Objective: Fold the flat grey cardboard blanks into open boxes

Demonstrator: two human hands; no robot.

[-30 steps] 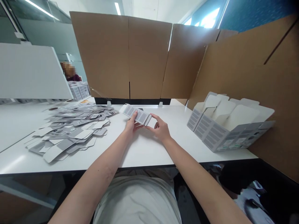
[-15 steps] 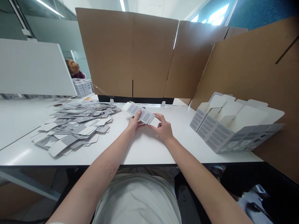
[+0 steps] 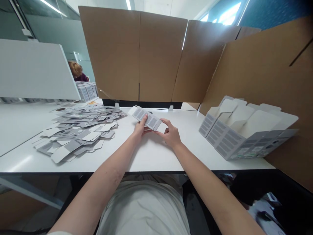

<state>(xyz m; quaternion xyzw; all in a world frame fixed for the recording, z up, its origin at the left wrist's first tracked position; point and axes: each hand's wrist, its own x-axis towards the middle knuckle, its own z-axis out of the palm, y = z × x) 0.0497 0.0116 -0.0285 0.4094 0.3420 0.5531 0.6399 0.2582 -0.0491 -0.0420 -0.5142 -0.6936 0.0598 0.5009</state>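
A small grey printed carton [image 3: 146, 118] is held tilted just above the middle of the table. My left hand [image 3: 140, 128] grips it from the near left side, thumb on the printed face and fingers underneath. At its right end, my right hand [image 3: 170, 133] is closed with thumb and forefinger on the end flap. To the left lies a loose pile of flat, unfolded cartons [image 3: 80, 133]. Over on the right stand several opened-up cartons [image 3: 227, 140] side by side, their white top flaps sticking up.
Tall brown cardboard panels [image 3: 161, 58] wall off the back and right of the white table [image 3: 156, 160]. A white divider [image 3: 36, 70] stands at the left. Beyond it are another person's bent head [image 3: 75, 69] and more stacked cartons [image 3: 86, 92].
The view has shifted very slightly. Both hands stay on the carton with almost no visible movement.
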